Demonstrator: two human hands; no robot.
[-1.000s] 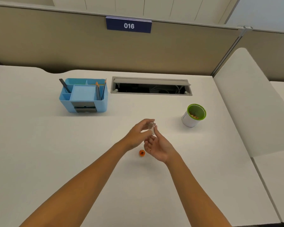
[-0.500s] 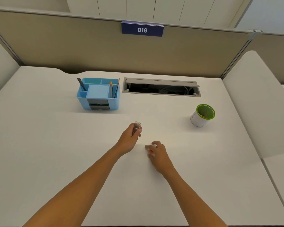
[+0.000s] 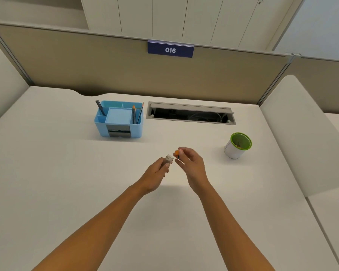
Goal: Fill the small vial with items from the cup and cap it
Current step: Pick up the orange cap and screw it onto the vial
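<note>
Head view looks down over two bare forearms reaching forward across a white tabletop (image 3: 67,192). Nearest of the working parts, the left hand (image 3: 155,174) is curled around the lower body of a small clear vial (image 3: 169,159), holding it raised off the surface with its threaded mouth uncovered and tilted a little toward the other hand. Just beside it, the right hand (image 3: 191,163) pinches a small orange cap (image 3: 176,153) between thumb and fingertips, close to the vial's mouth but apart from it; a dark spot shows below the cap, too small to make out.

Farther off to the right stands a white cup (image 3: 235,148) with a green rim, leaning slightly in this wide view, with a few small orange-yellow items lying inside it. It sits well apart from both hands.

Beyond the hands on the left is a light blue desk organizer (image 3: 118,119), holding pencils along its right compartment and a dark pen in its left one. Next to it, an open grey cable hatch (image 3: 191,113) is set into the tabletop. Behind everything runs a beige partition carrying a dark blue sign (image 3: 170,49) reading 016.
</note>
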